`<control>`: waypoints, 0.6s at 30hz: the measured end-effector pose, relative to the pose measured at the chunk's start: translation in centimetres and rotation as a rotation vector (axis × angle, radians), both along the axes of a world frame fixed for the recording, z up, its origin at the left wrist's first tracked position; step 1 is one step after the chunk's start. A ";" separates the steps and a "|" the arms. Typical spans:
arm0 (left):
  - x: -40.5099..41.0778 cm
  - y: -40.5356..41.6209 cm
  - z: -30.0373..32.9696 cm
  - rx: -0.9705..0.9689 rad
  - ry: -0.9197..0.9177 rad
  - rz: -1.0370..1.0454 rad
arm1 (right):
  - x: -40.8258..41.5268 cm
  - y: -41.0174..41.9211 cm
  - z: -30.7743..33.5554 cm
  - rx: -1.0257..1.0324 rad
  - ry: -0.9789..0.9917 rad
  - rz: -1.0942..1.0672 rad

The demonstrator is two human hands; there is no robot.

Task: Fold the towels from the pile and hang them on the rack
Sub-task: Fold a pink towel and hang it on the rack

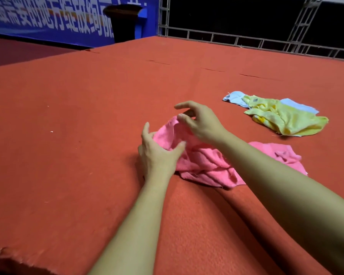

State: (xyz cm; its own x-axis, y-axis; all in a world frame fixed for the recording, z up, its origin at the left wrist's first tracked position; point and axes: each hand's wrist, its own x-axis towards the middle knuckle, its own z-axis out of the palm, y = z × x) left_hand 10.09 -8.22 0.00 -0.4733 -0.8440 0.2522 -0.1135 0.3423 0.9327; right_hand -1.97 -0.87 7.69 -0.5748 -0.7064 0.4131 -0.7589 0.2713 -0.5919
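Both hands point(159, 153) point(199, 124) grip crumpled pink towel point(199, 163).

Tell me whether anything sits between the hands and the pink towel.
Nothing does. The left hand and right hand are already at the crumpled pink towel on the red surface. No rack is in view.

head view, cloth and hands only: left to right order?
left hand → right hand → second pink towel → yellow towel. Pink towel under the hands and the blue cloth overlap others, so skipped.
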 end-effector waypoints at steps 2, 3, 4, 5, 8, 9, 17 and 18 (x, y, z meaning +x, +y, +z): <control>-0.1 -0.2 -0.4 -0.087 -0.084 0.001 | 0.0 -1.2 0.7 -0.034 0.002 0.012; -0.1 -0.4 -0.5 -0.103 -0.091 0.019 | 0.0 -1.7 1.0 -0.047 -0.017 0.034; -0.1 -0.5 -0.6 -0.124 -0.086 0.043 | 0.1 -2.1 1.2 -0.048 -0.036 0.062; -0.1 -0.5 -0.7 -0.156 -0.077 0.068 | 0.3 -2.5 1.4 -0.040 -0.053 0.092; -0.2 -0.2 -0.4 -0.232 -0.020 0.073 | 0.8 -3.2 1.6 0.033 -0.144 0.193; -0.2 0.0 -0.3 -0.213 0.008 0.059 | 1.0 -3.3 1.7 0.062 -0.195 0.221; 0.4 -0.4 0.8 -0.046 0.224 0.169 | 0.4 -0.1 2.6 0.301 -0.224 0.223; 0.5 -0.3 0.9 -0.044 0.243 0.174 | 0.2 0.7 2.5 0.357 -0.196 0.213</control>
State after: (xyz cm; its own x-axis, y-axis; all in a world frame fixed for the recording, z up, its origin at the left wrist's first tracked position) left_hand 10.57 -8.56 0.93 -0.2439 -0.8930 0.3783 0.0503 0.3779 0.9245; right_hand -1.73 -0.14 10.19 -0.4447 -0.8955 0.0201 -0.7027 0.3349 -0.6278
